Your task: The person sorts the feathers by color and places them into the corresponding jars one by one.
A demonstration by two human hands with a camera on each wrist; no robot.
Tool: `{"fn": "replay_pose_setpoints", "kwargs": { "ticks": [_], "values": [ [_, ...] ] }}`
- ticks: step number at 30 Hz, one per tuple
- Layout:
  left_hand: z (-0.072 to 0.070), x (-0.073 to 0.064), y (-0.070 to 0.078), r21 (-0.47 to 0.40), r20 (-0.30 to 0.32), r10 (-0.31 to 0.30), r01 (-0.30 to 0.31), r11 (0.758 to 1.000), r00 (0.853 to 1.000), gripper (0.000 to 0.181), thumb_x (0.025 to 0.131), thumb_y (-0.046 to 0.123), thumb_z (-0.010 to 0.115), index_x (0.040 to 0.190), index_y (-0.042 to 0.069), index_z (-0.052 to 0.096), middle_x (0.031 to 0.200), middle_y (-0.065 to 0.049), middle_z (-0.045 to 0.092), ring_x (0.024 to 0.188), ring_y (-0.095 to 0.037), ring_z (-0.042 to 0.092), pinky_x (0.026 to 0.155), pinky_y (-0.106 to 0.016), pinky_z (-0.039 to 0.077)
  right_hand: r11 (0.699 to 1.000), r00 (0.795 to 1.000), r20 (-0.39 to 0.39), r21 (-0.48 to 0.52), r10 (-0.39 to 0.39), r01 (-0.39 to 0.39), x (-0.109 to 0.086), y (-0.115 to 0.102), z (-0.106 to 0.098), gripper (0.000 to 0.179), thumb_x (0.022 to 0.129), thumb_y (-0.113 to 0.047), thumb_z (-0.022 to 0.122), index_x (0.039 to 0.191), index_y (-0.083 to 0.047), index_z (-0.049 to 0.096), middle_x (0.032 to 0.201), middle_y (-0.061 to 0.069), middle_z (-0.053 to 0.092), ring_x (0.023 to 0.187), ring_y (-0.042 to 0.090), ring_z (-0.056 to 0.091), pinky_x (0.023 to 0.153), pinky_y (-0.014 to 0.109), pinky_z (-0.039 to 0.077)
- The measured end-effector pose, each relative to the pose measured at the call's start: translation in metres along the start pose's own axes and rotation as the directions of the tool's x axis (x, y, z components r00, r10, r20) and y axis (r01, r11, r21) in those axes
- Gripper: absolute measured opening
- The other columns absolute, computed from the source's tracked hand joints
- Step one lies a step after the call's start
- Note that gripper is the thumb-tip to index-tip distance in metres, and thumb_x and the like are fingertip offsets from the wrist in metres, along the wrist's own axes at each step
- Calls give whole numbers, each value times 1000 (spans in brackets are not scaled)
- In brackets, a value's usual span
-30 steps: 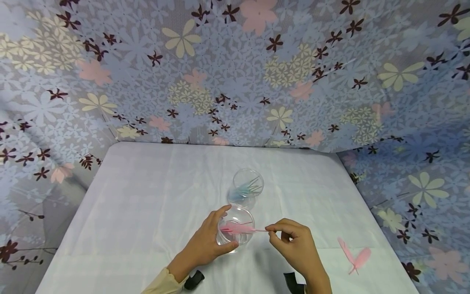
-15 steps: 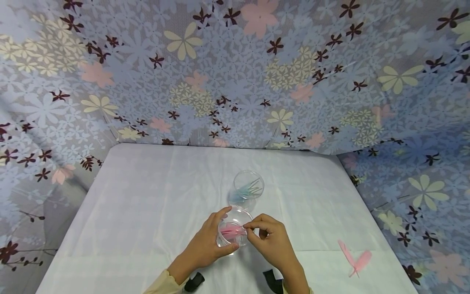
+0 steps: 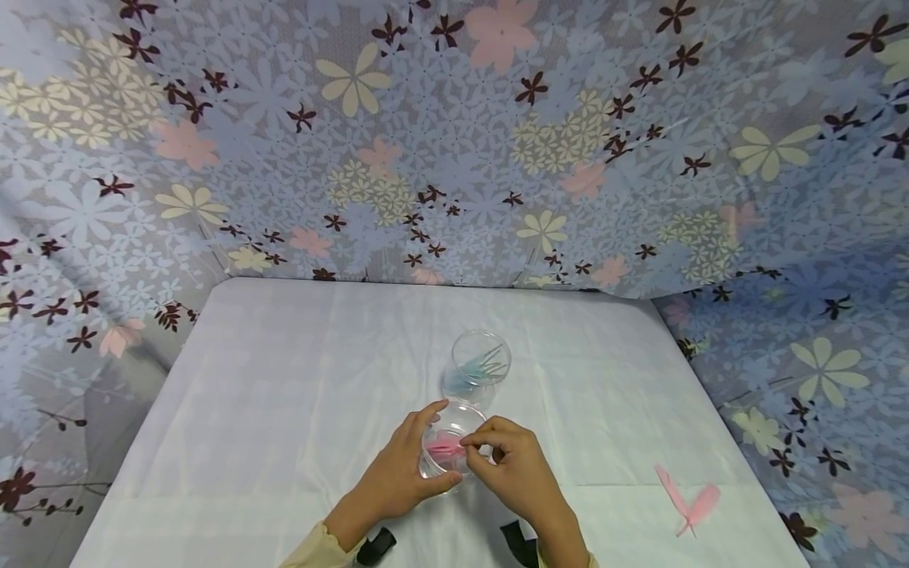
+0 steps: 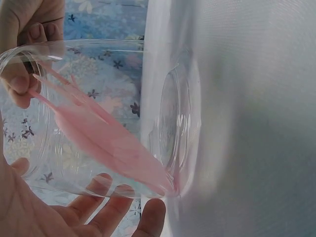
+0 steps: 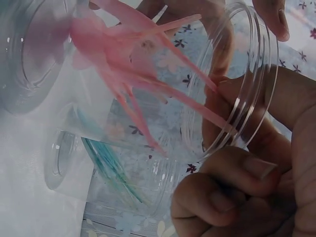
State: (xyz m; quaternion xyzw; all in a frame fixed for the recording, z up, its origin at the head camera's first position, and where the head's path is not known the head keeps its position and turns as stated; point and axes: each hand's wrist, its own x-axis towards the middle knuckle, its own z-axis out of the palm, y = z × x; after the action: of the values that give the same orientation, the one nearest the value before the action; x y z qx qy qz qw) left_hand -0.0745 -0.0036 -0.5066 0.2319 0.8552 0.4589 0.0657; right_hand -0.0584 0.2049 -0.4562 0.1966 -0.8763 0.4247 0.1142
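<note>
My left hand (image 3: 394, 469) grips a clear plastic jar (image 3: 466, 415) standing on the white cloth, thumb on the near side and fingers round the far side. Several pink feathers (image 5: 123, 64) lean inside it, quills toward the mouth. At that mouth my right hand (image 3: 514, 469) pinches the quill of a pink feather (image 4: 74, 131) between thumb and forefinger. The vane of this feather is down inside the jar, as the left wrist view shows. Fingers partly hide the quill in the head view.
Just behind stands a second clear jar (image 3: 465, 341) with several blue feathers (image 3: 469, 375). Two loose pink feathers (image 3: 703, 505) lie crossed on the white-covered table (image 3: 284, 379) at the right. Flowered cloth (image 3: 454, 158) hangs behind and at both sides.
My right hand has moved left to the jar's mouth, lowering the pink feather that stuck out over the rim into the jar. The left hand keeps its grip.
</note>
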Motion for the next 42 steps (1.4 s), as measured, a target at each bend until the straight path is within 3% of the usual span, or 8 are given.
{"fn": "replay_pose_setpoints", "kwargs": {
  "ticks": [8,13,15,19,24,29,38,42],
  "values": [
    [2,0,-1,-1,-8,7,-7,1000,1000,92,84,58,74,156,43,19,144,-7,47,130,-25,50,97,-51,48,993,997,46,-99,65,-61,1,-7,-2,13,82,-3,74,83,-14,80,79,-21,57,61,5,49,54,19,43],
    [2,2,-2,7,-27,23,-22,1000,999,93,84,56,75,158,38,22,142,-8,49,129,-27,51,97,-52,48,982,988,-104,-165,-115,97,0,-4,-8,11,87,-12,78,97,-17,79,85,-10,57,67,1,44,58,14,39],
    [1,4,-2,9,-35,19,-19,1000,999,94,83,55,77,158,36,23,141,-9,49,128,-28,52,97,-53,48,971,943,-254,-157,-216,180,1,0,-16,15,86,-6,77,98,-13,79,83,-4,56,68,2,42,57,12,35],
    [1,6,-1,-1,-33,-10,10,1000,999,94,82,56,77,156,43,21,143,-8,49,129,-28,51,97,-54,47,956,805,-517,-143,-293,256,-3,15,-43,17,81,13,70,91,1,77,73,5,54,60,3,37,49,11,28],
    [3,3,-1,-10,-30,-17,16,1000,999,94,81,55,78,155,47,20,143,-8,49,129,-28,51,96,-54,47,969,763,-624,-248,-170,14,-30,38,-76,15,84,11,70,90,0,78,72,4,56,55,-6,27,46,13,24],
    [7,1,-2,-20,-19,-18,17,1000,1000,92,82,56,77,155,47,21,142,-7,49,127,-27,51,95,-54,47,917,741,-671,-299,-6,-264,-58,50,-103,6,89,-2,74,93,-2,79,76,5,61,55,-4,32,49,15,29],
    [9,1,-2,-3,-22,-5,5,1000,1000,93,83,58,76,157,37,24,141,-7,49,126,-27,52,95,-53,48,644,611,-753,-345,245,-683,-95,67,-132,15,93,-19,71,99,-8,80,89,6,72,59,-10,36,51,15,31],
    [7,2,-1,-11,-31,-9,8,1000,999,93,82,58,76,156,41,23,141,-8,49,127,-28,52,96,-54,47,559,547,-758,-296,355,-774,-105,71,-138,22,95,-25,67,102,-8,80,98,10,74,63,9,55,52,28,38]
  ]
}}
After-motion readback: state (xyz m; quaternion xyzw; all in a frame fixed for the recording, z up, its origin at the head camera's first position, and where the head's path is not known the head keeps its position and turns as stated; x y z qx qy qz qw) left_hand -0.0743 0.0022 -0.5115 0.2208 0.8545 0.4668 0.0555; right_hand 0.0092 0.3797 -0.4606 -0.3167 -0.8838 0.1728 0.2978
